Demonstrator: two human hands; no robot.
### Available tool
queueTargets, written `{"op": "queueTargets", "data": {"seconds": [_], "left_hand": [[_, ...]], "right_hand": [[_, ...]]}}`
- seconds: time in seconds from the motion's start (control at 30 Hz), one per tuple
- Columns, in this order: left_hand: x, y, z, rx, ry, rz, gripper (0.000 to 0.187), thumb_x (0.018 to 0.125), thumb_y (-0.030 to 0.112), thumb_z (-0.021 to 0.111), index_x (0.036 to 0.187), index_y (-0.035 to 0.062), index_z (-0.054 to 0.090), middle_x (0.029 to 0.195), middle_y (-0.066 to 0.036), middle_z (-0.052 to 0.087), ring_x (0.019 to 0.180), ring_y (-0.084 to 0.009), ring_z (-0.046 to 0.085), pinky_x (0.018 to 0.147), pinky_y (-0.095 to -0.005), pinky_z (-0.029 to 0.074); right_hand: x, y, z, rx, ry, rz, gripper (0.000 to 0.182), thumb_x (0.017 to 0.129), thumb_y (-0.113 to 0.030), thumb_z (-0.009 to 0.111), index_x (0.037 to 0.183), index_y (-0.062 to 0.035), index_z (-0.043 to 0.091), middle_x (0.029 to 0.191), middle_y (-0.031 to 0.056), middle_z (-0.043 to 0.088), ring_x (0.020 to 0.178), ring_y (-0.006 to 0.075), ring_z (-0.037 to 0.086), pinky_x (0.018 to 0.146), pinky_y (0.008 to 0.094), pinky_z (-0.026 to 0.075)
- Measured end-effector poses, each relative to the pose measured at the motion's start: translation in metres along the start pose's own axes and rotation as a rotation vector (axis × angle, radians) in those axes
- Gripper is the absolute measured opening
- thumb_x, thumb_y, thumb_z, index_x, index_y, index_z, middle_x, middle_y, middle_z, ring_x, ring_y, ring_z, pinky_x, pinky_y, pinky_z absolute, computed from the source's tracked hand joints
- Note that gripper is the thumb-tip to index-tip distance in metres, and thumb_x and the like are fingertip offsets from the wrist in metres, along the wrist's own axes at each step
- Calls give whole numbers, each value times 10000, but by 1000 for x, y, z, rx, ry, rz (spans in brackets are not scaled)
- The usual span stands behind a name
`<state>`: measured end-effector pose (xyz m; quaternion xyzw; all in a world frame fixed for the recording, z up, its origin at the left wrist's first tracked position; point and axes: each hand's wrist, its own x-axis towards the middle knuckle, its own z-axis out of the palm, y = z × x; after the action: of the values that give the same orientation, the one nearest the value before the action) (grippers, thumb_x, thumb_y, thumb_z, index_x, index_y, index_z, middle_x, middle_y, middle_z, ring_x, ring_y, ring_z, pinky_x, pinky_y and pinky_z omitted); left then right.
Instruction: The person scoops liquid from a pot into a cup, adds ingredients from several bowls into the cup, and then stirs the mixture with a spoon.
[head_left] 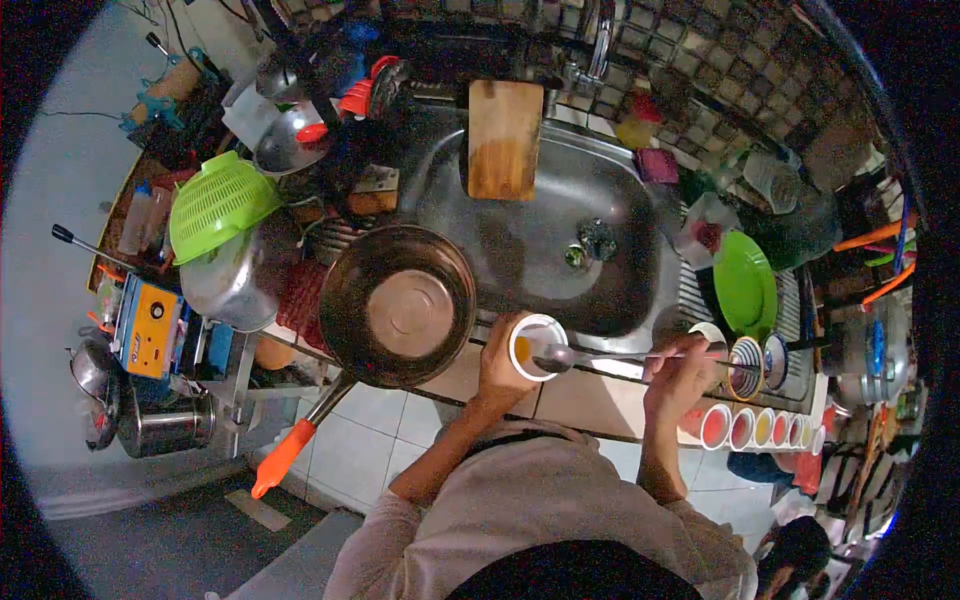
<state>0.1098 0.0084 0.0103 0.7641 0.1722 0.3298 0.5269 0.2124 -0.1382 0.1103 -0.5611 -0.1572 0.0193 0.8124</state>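
My left hand (503, 362) is wrapped round a white cup (537, 347) with something orange-yellow inside, held at the front edge of the sink. My right hand (682, 375) grips the handle of a metal spoon (555, 357), whose bowl is over the cup's opening. Just behind my right hand is a pale round rim (707, 336). A striped bowl (745, 368) stands to its right. A row of several cups (742, 428) with red and yellow contents lies along the counter edge, right of my right forearm.
Behind the cup is a metal sink (560, 270) with a wooden board (505, 140) across its back edge. A large pan (400, 305) sits left, its orange handle (284, 458) jutting over the front edge. A green plate (745, 284) lies right; a green colander (223, 208) is far left.
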Motion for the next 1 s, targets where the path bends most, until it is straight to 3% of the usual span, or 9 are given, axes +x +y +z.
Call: {"op": "queueTargets", "data": {"seconds": [0.07,0.1,0.2,0.27,0.37,0.83,1.0], "left_hand": [[0,0,-3,49,-46,1,733,459,98,799,1093,54,432,1011,-105,512,957,-221,502,840,-333,399],[-2,-4,-2,49,-45,3,733,459,98,799,1093,54,432,1011,-105,512,957,-221,502,840,-333,399],[-4,-7,0,-58,-28,-11,704,465,82,794,1079,52,452,1003,-95,513,958,-228,501,840,-341,396],[2,13,-7,140,41,149,615,516,88,754,1062,43,476,968,-136,515,883,-311,520,759,-378,431],[6,17,-10,66,72,230,604,520,72,745,1061,34,479,958,-149,518,877,-318,518,751,-382,430],[0,13,-8,111,103,180,590,540,59,726,1071,18,473,963,-168,513,865,-333,518,744,-395,429],[-4,5,-4,68,99,154,601,531,73,740,1069,22,476,962,-165,511,869,-331,512,742,-397,427]], "right_hand": [[-1,3,1,-55,38,-25,350,878,-325,450,669,-44,449,527,43,441,366,115,406,303,229,334],[-1,5,0,-61,40,-64,346,871,-311,467,665,-34,450,524,57,451,356,128,412,290,244,340],[1,1,1,-59,59,-100,345,873,-302,466,661,-30,449,515,59,452,356,131,411,292,242,340],[2,1,-1,-46,75,-99,340,875,-300,459,667,-32,447,526,60,454,364,132,416,300,244,347],[2,4,-4,-29,105,-138,329,883,-297,442,678,-40,442,549,58,455,385,135,426,318,250,360],[0,14,-1,-67,48,-204,337,902,-295,391,679,-44,411,571,48,419,415,131,414,341,266,374],[-1,9,-11,-98,-56,-265,361,911,-294,360,659,-39,401,560,52,416,415,128,416,321,226,350]]}}
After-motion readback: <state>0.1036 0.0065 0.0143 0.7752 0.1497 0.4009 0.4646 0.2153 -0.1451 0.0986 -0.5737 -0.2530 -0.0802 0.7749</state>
